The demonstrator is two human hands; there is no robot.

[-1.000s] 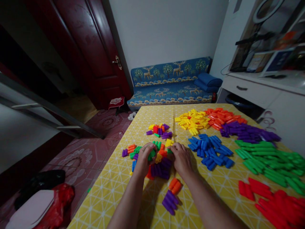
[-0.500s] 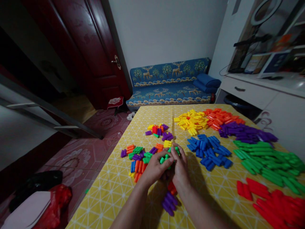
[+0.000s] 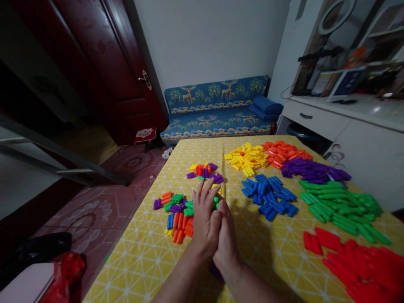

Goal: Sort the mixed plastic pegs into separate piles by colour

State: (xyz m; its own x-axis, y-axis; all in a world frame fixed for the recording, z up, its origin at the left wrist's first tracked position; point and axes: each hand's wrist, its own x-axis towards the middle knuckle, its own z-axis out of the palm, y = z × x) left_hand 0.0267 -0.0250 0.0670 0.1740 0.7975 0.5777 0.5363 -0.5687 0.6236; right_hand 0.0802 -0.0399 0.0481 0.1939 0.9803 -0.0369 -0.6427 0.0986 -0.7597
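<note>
Both hands are down on the yellow tablecloth (image 3: pixel 151 248) right now, pressed side against side. The left hand (image 3: pixel 205 221) lies flat with fingers spread, palm down over a jumble of mixed blocks (image 3: pixel 178 212) — nothing pinched, an open palm resting on them. The right hand (image 3: pixel 225 240) is tucked against it, thumb up by a green block (image 3: pixel 216 200); whether it closes on anything underneath I can't tell, the palm hides it.

The mixed blocks sit just left of the hands — orange, green, purple, blue, yellow all tangled. A smaller mixed cluster (image 3: pixel 203 171) lies beyond the fingertips. Off to the right the colours lie apart: a yellow pile (image 3: pixel 248 158), an orange pile (image 3: pixel 280 151), a purple pile (image 3: pixel 312 171), a blue pile (image 3: pixel 268 194), a green pile (image 3: pixel 337 204) and a red pile (image 3: pixel 353 261) nearest the edge.

To my eye this looks like gathering the loose ones — best done with the palms kept low and the two hands kept sealed together, so no block slips out through the gap or skids off the table's left edge.
</note>
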